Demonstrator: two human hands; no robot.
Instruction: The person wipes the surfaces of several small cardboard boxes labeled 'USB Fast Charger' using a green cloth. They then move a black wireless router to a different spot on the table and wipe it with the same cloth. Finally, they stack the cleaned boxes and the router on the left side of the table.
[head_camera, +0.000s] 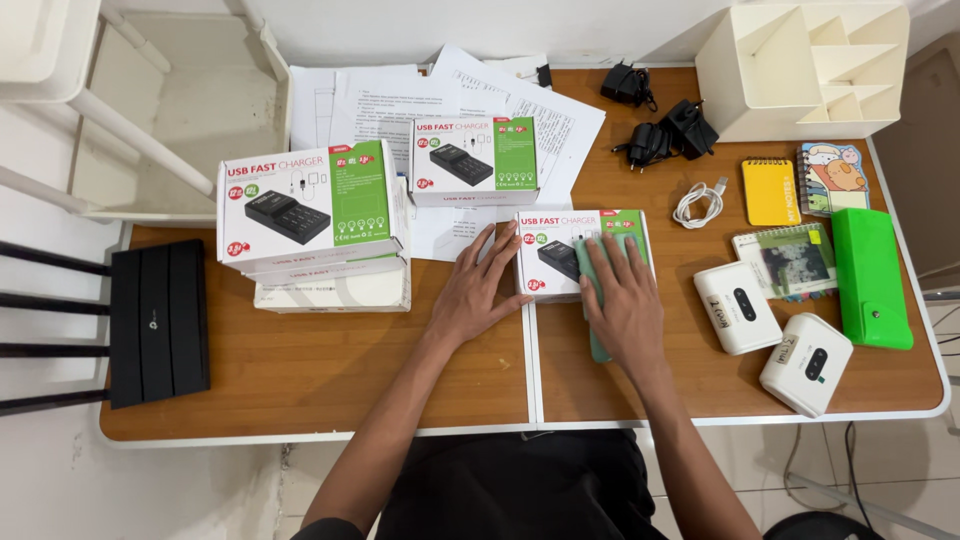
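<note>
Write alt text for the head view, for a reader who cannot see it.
A person's right hand presses a green cloth on a charger box while the left hand steadies the box on a wooden table. More boxes, papers and two small white devices lie around.

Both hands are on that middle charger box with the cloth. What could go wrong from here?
The right hand presses a green cloth on the box, which may slide: only the left hand's fingertips steady its edge. The box lies partly on loose papers, which could shift or crease. A wide sweep might nudge the white device or cable to the right.
</note>
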